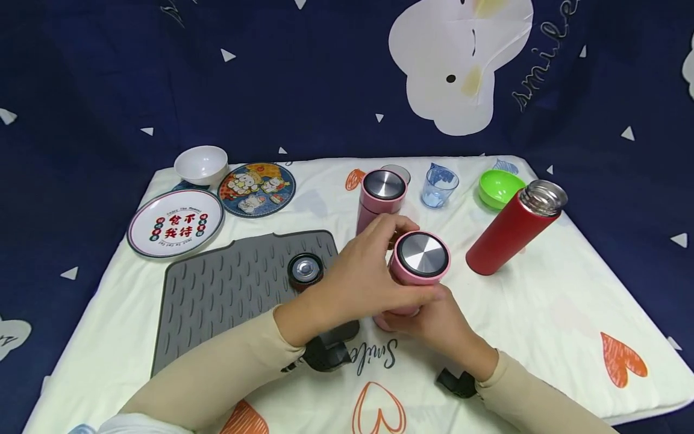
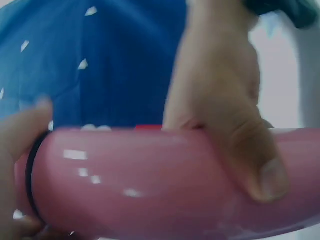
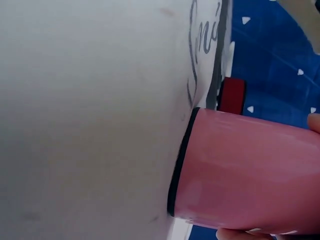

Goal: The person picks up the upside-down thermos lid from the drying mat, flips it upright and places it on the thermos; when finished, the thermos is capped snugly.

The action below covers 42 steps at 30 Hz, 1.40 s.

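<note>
A pink thermos bottle [image 1: 420, 274] with a steel-topped lid stands in front of me, held in both hands. My left hand [image 1: 352, 277] curls its fingers and thumb round the lid end. Lower down, my right hand [image 1: 436, 319] grips the body, and its thumb lies across the pink side [image 2: 125, 185] in the left wrist view. At the other end, the black-ringed base [image 3: 240, 170] meets the white cloth in the right wrist view. Just behind is a second pink thermos bottle [image 1: 374, 205] with its lid on, partly hidden by my left hand.
A lidless red thermos [image 1: 504, 235] leans at right. Its likely cap [image 1: 305, 269] lies on a grey drying mat [image 1: 217, 301]. Behind are a white bowl [image 1: 202, 166], two plates [image 1: 176, 238], a blue-tinted glass [image 1: 439, 187], another glass partly hidden, and a green bowl [image 1: 499, 190].
</note>
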Each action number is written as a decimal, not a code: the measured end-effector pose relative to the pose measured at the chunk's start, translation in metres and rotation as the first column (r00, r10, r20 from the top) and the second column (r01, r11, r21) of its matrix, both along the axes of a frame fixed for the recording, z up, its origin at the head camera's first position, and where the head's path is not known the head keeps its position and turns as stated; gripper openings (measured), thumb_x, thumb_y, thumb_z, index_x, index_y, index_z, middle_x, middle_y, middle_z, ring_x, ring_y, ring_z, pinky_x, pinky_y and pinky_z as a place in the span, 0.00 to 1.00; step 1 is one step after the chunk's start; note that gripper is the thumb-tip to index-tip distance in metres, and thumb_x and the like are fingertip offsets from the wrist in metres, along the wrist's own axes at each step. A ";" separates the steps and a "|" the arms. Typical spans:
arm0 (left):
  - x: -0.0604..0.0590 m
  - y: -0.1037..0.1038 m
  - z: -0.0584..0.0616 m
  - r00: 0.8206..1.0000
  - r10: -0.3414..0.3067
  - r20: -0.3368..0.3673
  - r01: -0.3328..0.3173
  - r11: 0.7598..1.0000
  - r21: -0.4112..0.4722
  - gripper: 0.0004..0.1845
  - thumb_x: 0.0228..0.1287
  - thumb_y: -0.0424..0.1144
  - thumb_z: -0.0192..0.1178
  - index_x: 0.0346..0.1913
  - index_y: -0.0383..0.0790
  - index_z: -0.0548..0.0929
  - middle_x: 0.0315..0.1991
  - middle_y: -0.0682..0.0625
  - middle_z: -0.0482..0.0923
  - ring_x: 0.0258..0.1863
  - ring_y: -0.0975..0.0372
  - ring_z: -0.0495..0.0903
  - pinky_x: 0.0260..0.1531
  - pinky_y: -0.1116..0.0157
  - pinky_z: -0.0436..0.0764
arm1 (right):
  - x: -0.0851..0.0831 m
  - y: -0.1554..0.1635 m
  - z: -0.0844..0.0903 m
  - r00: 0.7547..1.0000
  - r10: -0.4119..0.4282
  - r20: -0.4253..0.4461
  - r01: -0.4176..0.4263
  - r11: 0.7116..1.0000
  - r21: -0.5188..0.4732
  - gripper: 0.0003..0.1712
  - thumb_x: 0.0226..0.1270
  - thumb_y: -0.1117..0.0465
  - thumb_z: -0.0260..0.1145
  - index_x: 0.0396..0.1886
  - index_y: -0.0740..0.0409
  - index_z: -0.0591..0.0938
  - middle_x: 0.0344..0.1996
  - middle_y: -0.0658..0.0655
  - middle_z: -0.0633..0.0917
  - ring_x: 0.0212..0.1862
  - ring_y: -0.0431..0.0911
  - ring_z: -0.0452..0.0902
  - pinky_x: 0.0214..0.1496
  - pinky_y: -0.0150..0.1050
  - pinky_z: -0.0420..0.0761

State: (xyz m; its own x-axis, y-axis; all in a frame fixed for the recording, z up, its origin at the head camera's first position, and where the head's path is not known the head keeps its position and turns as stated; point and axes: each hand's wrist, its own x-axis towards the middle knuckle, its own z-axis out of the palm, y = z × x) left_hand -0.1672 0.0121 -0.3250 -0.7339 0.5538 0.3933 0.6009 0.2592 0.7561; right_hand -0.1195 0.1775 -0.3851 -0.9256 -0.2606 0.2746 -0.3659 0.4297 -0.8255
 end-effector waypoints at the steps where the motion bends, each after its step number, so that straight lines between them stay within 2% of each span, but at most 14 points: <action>1: 0.003 0.001 0.001 0.997 0.060 -0.042 -0.062 0.998 -0.033 0.40 0.44 0.60 0.75 0.59 0.50 0.72 0.53 0.61 0.72 0.47 0.71 0.76 0.45 0.68 0.77 | 0.000 0.000 -0.002 1.000 -0.006 -0.020 0.006 1.000 0.015 0.30 0.40 0.68 0.82 0.45 0.57 0.80 0.40 0.47 0.83 0.41 0.41 0.79 0.47 0.33 0.77; 3: 0.006 0.002 0.002 0.993 0.106 -0.058 -0.108 0.994 -0.035 0.37 0.45 0.60 0.75 0.59 0.50 0.76 0.51 0.62 0.75 0.45 0.73 0.77 0.43 0.68 0.78 | -0.002 0.002 -0.008 0.999 -0.017 -0.032 0.018 1.000 0.023 0.33 0.38 0.66 0.84 0.48 0.57 0.79 0.41 0.47 0.83 0.42 0.42 0.79 0.48 0.34 0.77; 5: 0.004 0.000 0.002 0.998 0.022 0.054 -0.025 0.999 0.049 0.35 0.48 0.50 0.77 0.61 0.49 0.77 0.52 0.60 0.78 0.47 0.71 0.79 0.47 0.67 0.78 | -0.004 0.006 -0.017 0.999 -0.043 -0.006 0.043 0.999 0.020 0.35 0.37 0.62 0.85 0.49 0.54 0.79 0.41 0.45 0.83 0.42 0.41 0.79 0.48 0.33 0.77; 9: 0.004 -0.003 0.003 0.958 -0.119 0.260 0.073 0.981 0.180 0.40 0.48 0.37 0.77 0.67 0.47 0.72 0.55 0.57 0.78 0.52 0.67 0.78 0.55 0.65 0.74 | -0.010 0.012 -0.035 0.998 -0.054 0.029 0.054 0.999 -0.005 0.35 0.37 0.58 0.86 0.49 0.49 0.80 0.41 0.42 0.83 0.42 0.40 0.79 0.47 0.33 0.78; 14: 0.011 0.003 -0.001 0.993 0.063 0.102 -0.069 0.996 0.052 0.44 0.44 0.55 0.78 0.63 0.48 0.68 0.54 0.59 0.72 0.49 0.69 0.75 0.50 0.67 0.75 | -0.013 0.015 -0.040 0.999 -0.018 -0.042 0.018 1.000 0.005 0.31 0.39 0.55 0.85 0.46 0.49 0.81 0.39 0.43 0.84 0.40 0.41 0.79 0.45 0.33 0.78; 17: 0.002 0.002 -0.004 0.988 0.001 0.155 -0.018 0.994 0.107 0.38 0.44 0.48 0.79 0.60 0.45 0.74 0.51 0.60 0.77 0.47 0.69 0.77 0.48 0.67 0.77 | -0.012 0.016 -0.041 1.000 -0.025 -0.010 0.025 1.000 -0.010 0.33 0.40 0.54 0.85 0.48 0.49 0.80 0.40 0.43 0.84 0.42 0.41 0.80 0.47 0.33 0.78; 22: -0.016 -0.006 -0.007 0.902 -0.268 0.339 0.199 0.954 0.224 0.40 0.48 0.32 0.76 0.67 0.43 0.73 0.55 0.56 0.79 0.52 0.63 0.79 0.54 0.64 0.75 | -0.009 0.017 -0.042 0.997 -0.034 0.068 0.037 0.998 -0.043 0.32 0.41 0.56 0.85 0.48 0.50 0.81 0.39 0.44 0.85 0.41 0.41 0.81 0.45 0.34 0.79; 27: -0.005 -0.002 -0.004 0.983 -0.104 0.150 0.093 0.992 0.081 0.44 0.43 0.48 0.80 0.63 0.46 0.68 0.57 0.58 0.71 0.51 0.67 0.75 0.52 0.68 0.75 | -0.009 0.014 -0.037 0.999 -0.014 0.029 0.015 0.999 -0.044 0.27 0.41 0.64 0.84 0.44 0.52 0.82 0.37 0.46 0.85 0.39 0.42 0.80 0.43 0.33 0.79; 29: -0.003 -0.001 -0.001 0.986 -0.081 0.142 0.069 0.994 0.089 0.42 0.41 0.47 0.81 0.61 0.45 0.70 0.54 0.58 0.73 0.49 0.67 0.76 0.51 0.68 0.75 | -0.006 0.011 -0.026 0.999 0.002 0.035 0.000 0.998 -0.060 0.28 0.41 0.67 0.83 0.44 0.54 0.81 0.37 0.47 0.84 0.40 0.42 0.79 0.44 0.33 0.78; 31: -0.007 -0.003 0.001 0.967 -0.162 0.197 0.135 0.981 0.141 0.38 0.45 0.41 0.79 0.61 0.42 0.73 0.52 0.57 0.77 0.50 0.66 0.77 0.53 0.67 0.75 | -0.004 0.009 -0.016 0.998 0.027 0.058 -0.023 0.997 -0.077 0.31 0.41 0.70 0.82 0.48 0.56 0.79 0.41 0.48 0.83 0.42 0.43 0.79 0.48 0.33 0.78; 34: -0.015 -0.008 0.001 0.895 -0.307 0.323 0.240 0.943 0.232 0.39 0.48 0.31 0.76 0.65 0.40 0.73 0.53 0.54 0.79 0.54 0.63 0.78 0.57 0.64 0.73 | -0.002 0.007 -0.006 0.994 0.049 0.094 -0.041 0.996 -0.085 0.31 0.43 0.71 0.80 0.49 0.58 0.78 0.41 0.49 0.83 0.43 0.44 0.79 0.48 0.33 0.77; 35: -0.015 -0.009 0.001 0.888 -0.313 0.337 0.245 0.942 0.229 0.40 0.48 0.30 0.76 0.67 0.41 0.71 0.54 0.53 0.78 0.55 0.63 0.77 0.58 0.63 0.73 | -0.002 0.007 -0.007 0.994 0.051 0.098 -0.043 0.996 -0.080 0.31 0.42 0.71 0.79 0.49 0.58 0.78 0.41 0.49 0.83 0.42 0.44 0.79 0.48 0.33 0.77; 40: 0.000 0.002 -0.003 0.973 -0.090 0.211 0.064 0.990 0.126 0.43 0.45 0.45 0.79 0.65 0.45 0.67 0.55 0.56 0.73 0.53 0.67 0.74 0.55 0.67 0.74 | -0.005 0.005 -0.006 0.994 0.079 0.069 -0.077 0.996 -0.036 0.30 0.43 0.70 0.80 0.48 0.57 0.78 0.41 0.48 0.82 0.42 0.43 0.77 0.46 0.34 0.77; 42: 0.002 0.008 -0.006 0.986 -0.019 0.164 -0.003 0.991 0.131 0.42 0.42 0.48 0.80 0.61 0.46 0.69 0.53 0.57 0.72 0.51 0.68 0.75 0.53 0.68 0.75 | -0.008 0.005 -0.005 0.993 0.103 0.054 -0.102 0.994 -0.023 0.32 0.44 0.69 0.80 0.50 0.57 0.77 0.43 0.48 0.81 0.44 0.43 0.77 0.48 0.34 0.77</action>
